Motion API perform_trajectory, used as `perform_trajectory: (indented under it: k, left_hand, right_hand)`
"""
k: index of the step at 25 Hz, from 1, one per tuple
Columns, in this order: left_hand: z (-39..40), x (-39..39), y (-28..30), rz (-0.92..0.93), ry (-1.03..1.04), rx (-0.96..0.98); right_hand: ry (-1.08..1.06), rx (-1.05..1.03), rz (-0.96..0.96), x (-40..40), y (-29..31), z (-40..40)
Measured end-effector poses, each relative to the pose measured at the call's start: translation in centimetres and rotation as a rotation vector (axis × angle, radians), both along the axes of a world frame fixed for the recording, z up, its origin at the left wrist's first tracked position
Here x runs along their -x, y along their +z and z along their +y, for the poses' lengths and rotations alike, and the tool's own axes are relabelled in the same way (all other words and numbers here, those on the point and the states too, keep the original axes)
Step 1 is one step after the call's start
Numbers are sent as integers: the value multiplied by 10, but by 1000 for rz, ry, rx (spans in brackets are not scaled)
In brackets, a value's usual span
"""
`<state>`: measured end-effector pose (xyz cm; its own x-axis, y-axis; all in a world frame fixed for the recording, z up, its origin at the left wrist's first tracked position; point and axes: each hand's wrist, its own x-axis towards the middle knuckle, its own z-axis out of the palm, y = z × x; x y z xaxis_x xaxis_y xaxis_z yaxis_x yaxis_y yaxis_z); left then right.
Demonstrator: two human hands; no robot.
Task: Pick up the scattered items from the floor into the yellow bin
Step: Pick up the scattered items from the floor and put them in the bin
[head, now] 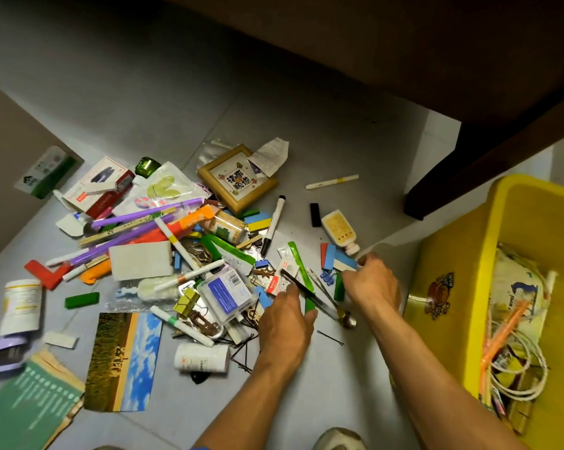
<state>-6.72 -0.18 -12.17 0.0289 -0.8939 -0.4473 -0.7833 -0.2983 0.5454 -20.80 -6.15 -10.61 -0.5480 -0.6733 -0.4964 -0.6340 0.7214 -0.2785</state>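
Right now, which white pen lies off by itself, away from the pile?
The white pen with a yellow band, alone on bare floor right of the wooden frame; the others lie in the heap.

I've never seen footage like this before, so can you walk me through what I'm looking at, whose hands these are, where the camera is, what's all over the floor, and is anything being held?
There is no machine here. One camera worn on a person's head looks down at their own two bare hands, so you see what they see.

The grey tiled floor is strewn with small items: a wooden picture frame, a black marker, purple straws, a white pill bottle, a postcard, and hairpins.

The left hand rests on the pile, its fingers around a green stick and metal tweezers. The right hand pinches a small blue and white block.

On the right stands the yellow bin, already holding cables and some paper. The hands are gathering things for it.
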Motion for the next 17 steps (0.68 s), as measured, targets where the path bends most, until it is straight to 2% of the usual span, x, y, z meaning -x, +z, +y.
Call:
perform_trajectory:
  k: [2, 6, 10, 12, 14, 15, 17]
  left_hand:
    - [0, 4, -3, -52, -28, 38]
    - [0, 6, -4, -79, -56, 56]
    - [-10, -4, -2, 62, 62, -99]
    - [-13, -14, -3, 375, 306, -255]
    - [-14, -27, 2, 848, 623, -499]
    - [-14, -32, 5, 1053, 731, -602]
    - [-16, -41, 11, 1276, 799, -692]
  right_hand:
    - [132, -32, 82, 0, -12, 0]
    - [268, 79, 124, -1, -24, -4]
    - [479, 144, 251, -5, -27, -8]
    - [563, 154, 253, -6, -28, -12]
    - [564, 130, 235, -7, -29, -13]
    - [523, 110, 218, -9, -28, -13]
    - [357, 77, 133, -14, -20, -9]
